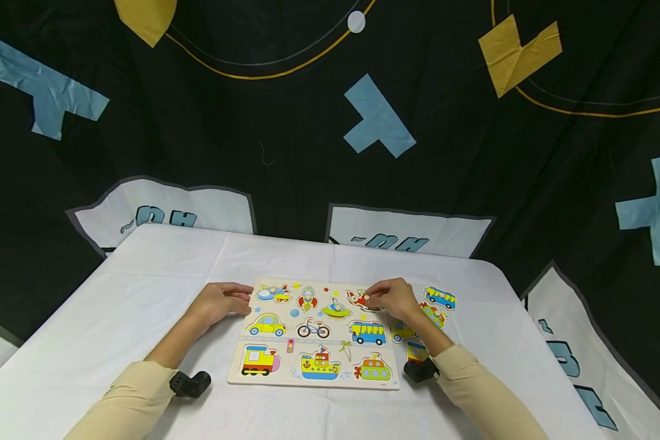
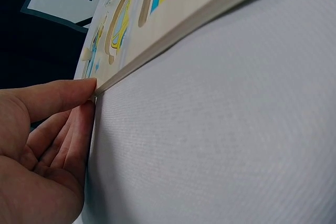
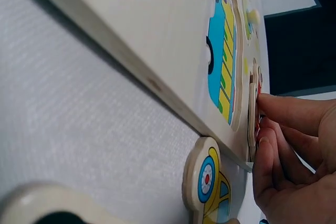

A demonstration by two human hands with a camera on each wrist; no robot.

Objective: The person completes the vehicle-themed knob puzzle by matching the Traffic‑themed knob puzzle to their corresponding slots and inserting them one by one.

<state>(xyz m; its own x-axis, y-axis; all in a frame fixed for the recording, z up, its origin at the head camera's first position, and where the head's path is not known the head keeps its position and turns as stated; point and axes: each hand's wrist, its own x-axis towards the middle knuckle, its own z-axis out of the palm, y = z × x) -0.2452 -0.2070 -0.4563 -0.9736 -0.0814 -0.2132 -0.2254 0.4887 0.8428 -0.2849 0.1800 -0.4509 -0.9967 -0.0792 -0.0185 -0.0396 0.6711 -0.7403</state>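
Note:
A wooden puzzle board (image 1: 321, 339) with vehicle pictures lies on the white table. At its left edge, my left hand (image 1: 217, 304) touches the side with thumb and fingertips (image 2: 86, 109). My right hand (image 1: 394, 297) is over the top right corner, pinching a red puzzle piece (image 1: 356, 297) that looks like a helicopter. In the right wrist view this red piece (image 3: 254, 111) is right at the board surface, partly covered by the fingers. Knobs show on the plane (image 1: 273, 294), rocket (image 1: 307, 299) and flying saucer (image 1: 336, 310) in the top row.
Right of the board lie loose pieces: a blue bus (image 1: 440, 297), a submarine (image 1: 433, 315), a yellow car (image 1: 401, 332) and a train (image 1: 416, 351) partly hidden by the right wrist. A black curtain (image 1: 286, 146) hangs behind the table.

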